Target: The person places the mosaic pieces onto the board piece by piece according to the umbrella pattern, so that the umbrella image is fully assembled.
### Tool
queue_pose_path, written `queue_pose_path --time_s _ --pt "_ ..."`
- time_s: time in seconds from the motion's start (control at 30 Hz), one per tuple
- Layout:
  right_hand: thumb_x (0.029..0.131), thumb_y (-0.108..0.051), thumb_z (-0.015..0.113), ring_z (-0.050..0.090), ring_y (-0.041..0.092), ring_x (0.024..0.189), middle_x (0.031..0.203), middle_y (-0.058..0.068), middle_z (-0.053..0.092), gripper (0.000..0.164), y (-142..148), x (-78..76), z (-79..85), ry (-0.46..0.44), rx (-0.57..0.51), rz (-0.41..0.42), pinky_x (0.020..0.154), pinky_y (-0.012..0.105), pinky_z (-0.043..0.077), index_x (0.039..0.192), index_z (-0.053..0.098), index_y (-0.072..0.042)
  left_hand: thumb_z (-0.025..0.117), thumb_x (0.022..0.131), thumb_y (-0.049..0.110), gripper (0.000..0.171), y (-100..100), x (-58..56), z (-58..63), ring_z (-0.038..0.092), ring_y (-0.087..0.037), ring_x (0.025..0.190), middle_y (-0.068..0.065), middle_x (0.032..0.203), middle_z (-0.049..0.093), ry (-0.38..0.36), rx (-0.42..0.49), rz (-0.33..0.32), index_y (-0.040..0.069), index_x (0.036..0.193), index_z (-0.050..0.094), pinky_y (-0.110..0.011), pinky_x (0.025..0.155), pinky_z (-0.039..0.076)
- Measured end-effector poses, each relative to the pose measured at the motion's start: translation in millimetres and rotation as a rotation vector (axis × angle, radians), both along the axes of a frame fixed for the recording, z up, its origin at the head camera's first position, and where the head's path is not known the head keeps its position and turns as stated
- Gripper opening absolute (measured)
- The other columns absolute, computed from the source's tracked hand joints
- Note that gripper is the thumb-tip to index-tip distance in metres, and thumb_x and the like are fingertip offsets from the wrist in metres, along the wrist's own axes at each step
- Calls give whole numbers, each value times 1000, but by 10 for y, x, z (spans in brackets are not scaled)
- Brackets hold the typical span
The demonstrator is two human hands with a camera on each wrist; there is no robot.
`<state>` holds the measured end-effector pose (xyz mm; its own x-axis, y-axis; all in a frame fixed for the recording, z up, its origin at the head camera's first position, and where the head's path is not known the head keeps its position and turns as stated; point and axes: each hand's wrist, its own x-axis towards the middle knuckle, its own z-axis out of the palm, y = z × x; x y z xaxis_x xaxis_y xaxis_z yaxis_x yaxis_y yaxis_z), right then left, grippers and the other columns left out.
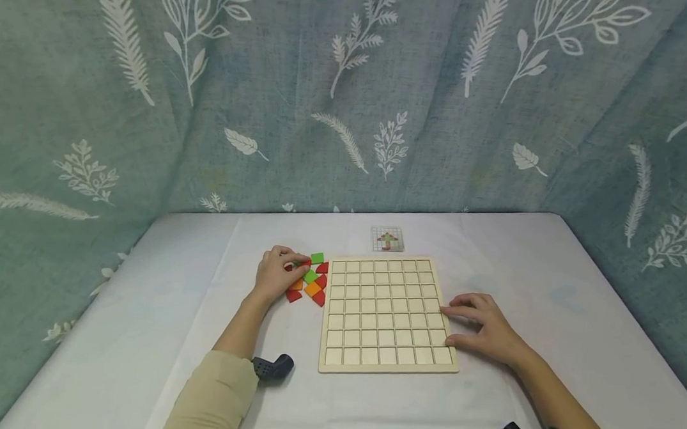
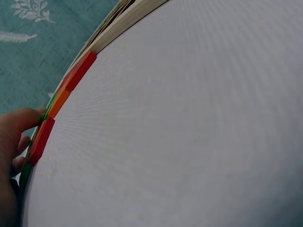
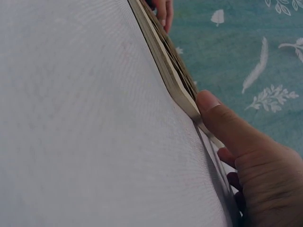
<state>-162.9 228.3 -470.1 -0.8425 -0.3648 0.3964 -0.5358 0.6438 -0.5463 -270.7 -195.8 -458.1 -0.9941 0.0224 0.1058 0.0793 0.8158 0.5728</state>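
A square wooden grid board [image 1: 384, 304] lies on the table, its cells bare. Just left of it is a loose cluster of small flat tiles: a green tile [image 1: 317, 258], an orange tile [image 1: 313, 289] and several red tiles [image 1: 321, 281]. My left hand [image 1: 274, 275] rests among these tiles, thumb and fingers touching them and covering some. On the other side, my right hand [image 1: 488, 329] touches the board's right edge with thumb and fingertips. In the right wrist view the thumb [image 3: 210, 104] lies against the board's side.
A small card [image 1: 387, 239] with a coloured pattern on a grid lies behind the board. White cloth [image 1: 202, 285] covers the table. Leaf-printed teal fabric [image 1: 303, 78] hangs behind and at the sides. Dark devices [image 1: 273, 368] are strapped to both wrists.
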Motion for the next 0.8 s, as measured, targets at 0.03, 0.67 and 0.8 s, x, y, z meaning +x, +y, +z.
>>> queue_pose_path --time_s 0.03,0.67,0.8 --pt "63 -29 86 42 22 106 110 7 59 51 1 0 0 0 3 -2 85 44 35 109 72 -11 65 85 36 33 3 -8 6 38 -29 113 -10 121 47 -10 -3 4 19 113 71 -47 91 35" --pt "63 -28 86 41 21 107 111 6 58 51 19 -7 -23 1 3 0 86 45 35 109 71 -12 73 81 38 32 18 -4 9 45 -26 102 -8 109 54 80 -38 3 12 99 74 -41 80 41" --pt "63 -28 86 41 20 107 111 6 58 51 16 -5 -15 -4 5 -3 86 45 35 109 71 -12 73 83 33 30 17 9 2 43 -25 103 -9 110 53 81 27 -28 10 102 73 -41 85 41"
